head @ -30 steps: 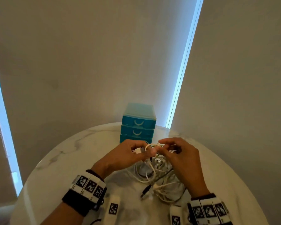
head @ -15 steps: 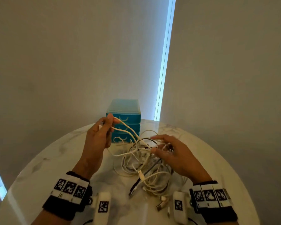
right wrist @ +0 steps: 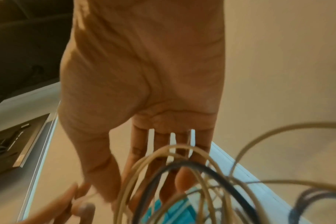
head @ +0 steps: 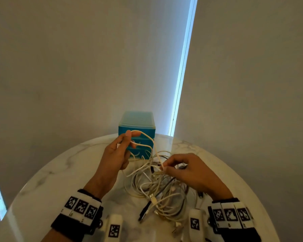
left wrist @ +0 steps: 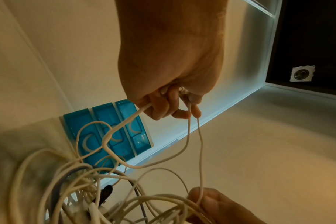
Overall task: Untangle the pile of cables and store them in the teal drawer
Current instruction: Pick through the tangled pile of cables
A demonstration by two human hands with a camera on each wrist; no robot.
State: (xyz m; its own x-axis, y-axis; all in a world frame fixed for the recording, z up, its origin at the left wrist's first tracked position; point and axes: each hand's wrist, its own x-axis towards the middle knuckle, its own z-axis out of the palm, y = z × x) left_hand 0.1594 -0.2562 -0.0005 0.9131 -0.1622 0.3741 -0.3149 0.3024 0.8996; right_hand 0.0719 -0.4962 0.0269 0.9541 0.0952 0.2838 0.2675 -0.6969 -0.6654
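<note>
White cable (head: pixel 151 142) is being pinched by left hand (head: pixel 116 154) and right hand (head: pixel 187 170) fingers above the cable pile (head: pixel 161 194), mid-bench (head: pixel 59 180), before the teal drawer unit (head: pixel 136 123) at the far edge.

Home room, likely: round marble surface (head: pixel 59 173), drawn roller blinds (head: pixel 252 84), plain walls, small teal drawer unit (head: pixel 136 122).

Showing: one teal plastic three-drawer cabinet (head: pixel 136 127); one tangled pile of cream and black cables (head: pixel 162 193), count indeterminable; one round white marble table (head: pixel 47 186); two hands.
</note>
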